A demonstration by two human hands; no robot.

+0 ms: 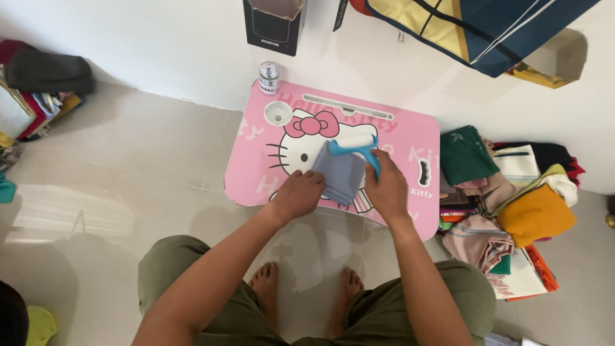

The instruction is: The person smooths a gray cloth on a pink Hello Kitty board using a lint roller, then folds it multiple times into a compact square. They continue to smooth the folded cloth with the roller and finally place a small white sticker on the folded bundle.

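Pink fills the middle of my view: a small pink lap table [410, 131] with a cartoon cat printed on it, a round cup hole near its far left corner and a long slot along its far edge. A small white roll with a dark label [269, 77] stands at that far left corner. Beyond it, against the white wall, sits an open black box [272, 25] with a pale label strip low on its front. A navy and yellow bag [474, 25] hangs at the upper right.

On the table lies a folded grey-blue cloth [339, 176]. My left hand [298, 195] rests closed over its near left edge, fingers curled and pressing it down. My right hand [386, 189] is wrapped around the blue handle of a lint roller [355, 146], whose white roll lies across the cloth's far edge, just beyond my knuckles.

To my right, a pile of folded clothes [506, 192] in green, orange, beige and pink lies on the floor, touching the table's side. My bare feet rest on the pale tiles below the table.
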